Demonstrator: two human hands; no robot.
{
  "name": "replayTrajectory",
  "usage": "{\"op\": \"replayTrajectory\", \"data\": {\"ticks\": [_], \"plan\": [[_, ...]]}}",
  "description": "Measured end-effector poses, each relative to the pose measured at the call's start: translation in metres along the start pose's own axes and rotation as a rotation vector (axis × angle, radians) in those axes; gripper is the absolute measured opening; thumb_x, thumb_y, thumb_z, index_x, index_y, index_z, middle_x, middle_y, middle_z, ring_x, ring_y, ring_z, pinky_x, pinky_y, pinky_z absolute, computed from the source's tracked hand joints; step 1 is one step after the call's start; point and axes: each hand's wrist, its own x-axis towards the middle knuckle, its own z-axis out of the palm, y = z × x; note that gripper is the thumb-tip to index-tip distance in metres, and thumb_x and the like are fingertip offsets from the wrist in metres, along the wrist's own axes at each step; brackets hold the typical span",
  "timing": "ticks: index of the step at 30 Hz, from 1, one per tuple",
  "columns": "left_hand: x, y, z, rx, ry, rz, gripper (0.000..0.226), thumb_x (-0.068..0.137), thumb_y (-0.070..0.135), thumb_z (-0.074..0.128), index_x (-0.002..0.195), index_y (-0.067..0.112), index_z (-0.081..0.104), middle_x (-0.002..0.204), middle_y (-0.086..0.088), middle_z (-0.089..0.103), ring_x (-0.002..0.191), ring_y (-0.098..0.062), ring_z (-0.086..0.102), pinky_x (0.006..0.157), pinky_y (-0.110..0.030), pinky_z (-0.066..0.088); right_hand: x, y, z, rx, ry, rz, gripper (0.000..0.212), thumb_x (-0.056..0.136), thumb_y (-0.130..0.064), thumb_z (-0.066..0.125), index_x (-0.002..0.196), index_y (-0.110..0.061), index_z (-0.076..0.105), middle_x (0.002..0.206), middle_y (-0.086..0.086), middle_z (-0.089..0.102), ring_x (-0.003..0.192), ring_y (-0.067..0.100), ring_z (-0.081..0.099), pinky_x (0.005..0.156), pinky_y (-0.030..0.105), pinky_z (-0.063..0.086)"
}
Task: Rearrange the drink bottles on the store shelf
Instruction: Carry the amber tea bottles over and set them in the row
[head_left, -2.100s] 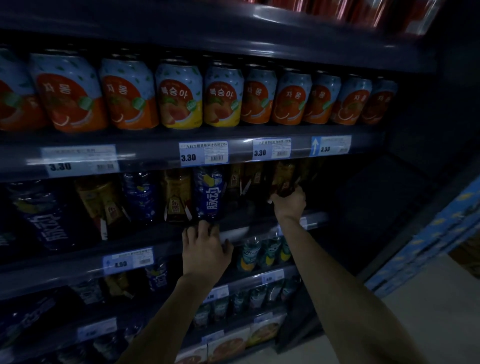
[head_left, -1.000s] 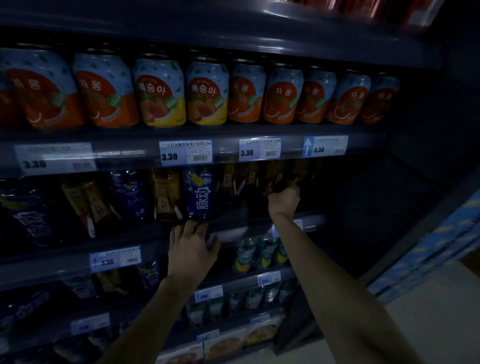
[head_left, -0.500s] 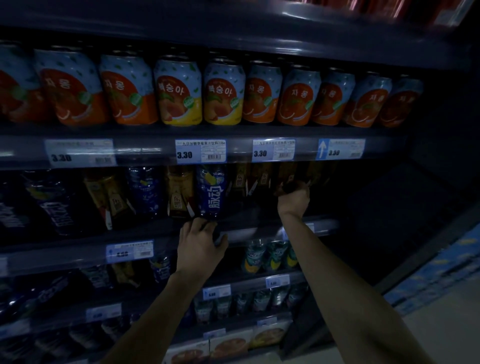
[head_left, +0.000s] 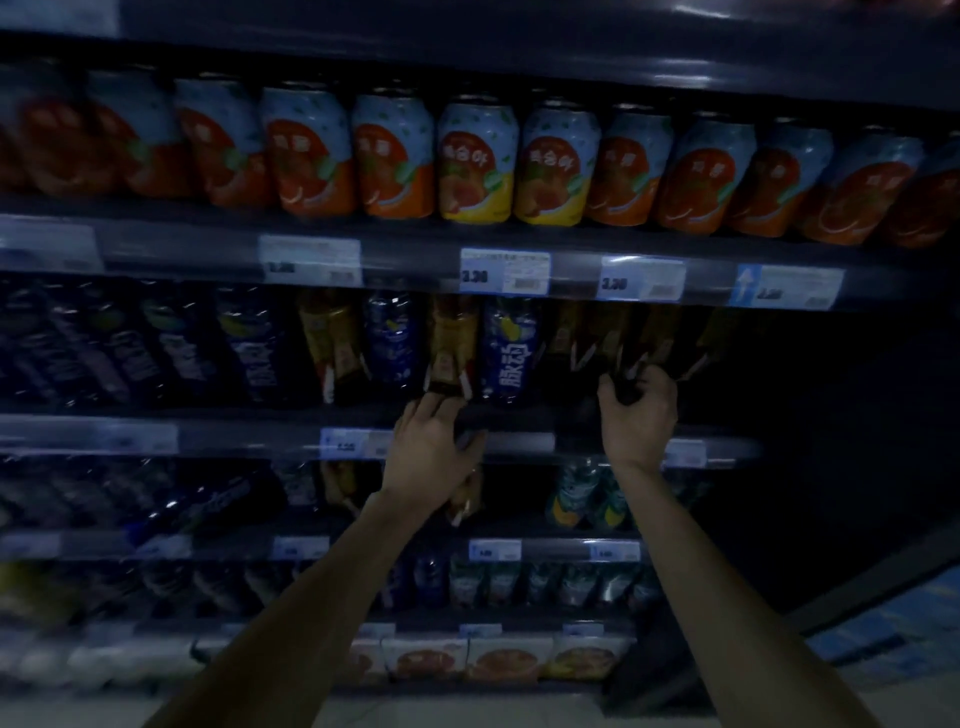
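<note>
The middle shelf (head_left: 519, 415) holds a row of bottles in dim light. An amber tea bottle (head_left: 451, 343) stands left of a blue bottle with white lettering (head_left: 511, 353). My left hand (head_left: 434, 452) reaches up under the amber bottle, its fingers and thumb curled around the dark base. Further right, my right hand (head_left: 639, 410) is closed on the bottom of a dark amber bottle (head_left: 631, 348) in a group of similar bottles. The frame is blurred.
Orange and yellow fruit cans (head_left: 478, 161) line the shelf above, with price tags (head_left: 504, 270) along its edge. Blue bottles (head_left: 249, 343) fill the middle shelf's left side. Green bottles (head_left: 576, 493) stand one shelf lower, and cartons (head_left: 509, 660) sit at the bottom.
My left hand has shifted left from under the blue bottle to the amber bottle's base. My right hand keeps its hold. The view has swung left and blurred.
</note>
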Motion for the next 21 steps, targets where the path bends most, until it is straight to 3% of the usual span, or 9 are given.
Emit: {"op": "replayTrajectory", "data": {"ticks": [2, 5, 11, 15, 21], "plan": [[-0.012, -0.016, -0.012, -0.106, 0.04, -0.035, 0.037, 0.091, 0.029, 0.06, 0.121, 0.009, 0.058, 0.115, -0.007, 0.057, 0.103, -0.025, 0.056, 0.083, -0.036, 0.049, -0.023, -0.012, 0.009, 0.041, -0.032, -0.056, 0.042, 0.085, -0.026, 0.07, 0.117, -0.002, 0.057, 0.114, 0.016, 0.057, 0.103, 0.031, 0.057, 0.088, 0.039, 0.048], [-0.037, -0.048, -0.025, -0.205, 0.048, -0.093, 0.031, 0.093, 0.028, 0.058, 0.12, 0.012, 0.057, 0.112, -0.003, 0.058, 0.091, -0.016, 0.061, 0.076, -0.03, 0.052, -0.063, -0.027, 0.028, 0.089, -0.08, -0.106, 0.038, 0.088, -0.03, 0.064, 0.118, -0.007, 0.056, 0.108, 0.008, 0.057, 0.095, 0.022, 0.058, 0.078, 0.026, 0.044], [-0.1, -0.135, -0.047, -0.178, 0.038, -0.252, 0.011, 0.093, 0.027, 0.058, 0.101, 0.019, 0.059, 0.096, 0.008, 0.053, 0.08, -0.003, 0.054, 0.069, -0.025, 0.042, -0.158, -0.053, 0.073, 0.258, -0.264, -0.089, 0.029, 0.089, -0.032, 0.061, 0.112, -0.013, 0.058, 0.087, -0.002, 0.061, 0.075, 0.003, 0.054, 0.071, 0.019, 0.044], [-0.14, -0.193, -0.064, -0.189, 0.023, -0.47, 0.008, 0.089, 0.029, 0.06, 0.095, 0.031, 0.054, 0.104, -0.005, 0.057, 0.08, -0.019, 0.058, 0.067, -0.038, 0.05, -0.222, -0.06, 0.115, 0.256, -0.474, -0.086, 0.026, 0.091, -0.028, 0.062, 0.112, -0.014, 0.056, 0.081, -0.011, 0.059, 0.073, 0.008, 0.058, 0.069, 0.027, 0.048], [-0.179, -0.287, -0.087, -0.051, 0.131, -0.67, 0.025, 0.083, 0.024, 0.067, 0.101, 0.011, 0.058, 0.097, -0.005, 0.052, 0.088, -0.025, 0.053, 0.065, -0.031, 0.038, -0.308, -0.062, 0.197, 0.117, -0.619, -0.095, 0.024, 0.09, -0.028, 0.064, 0.11, -0.015, 0.058, 0.09, -0.004, 0.061, 0.08, 0.014, 0.061, 0.059, 0.016, 0.041]]}}
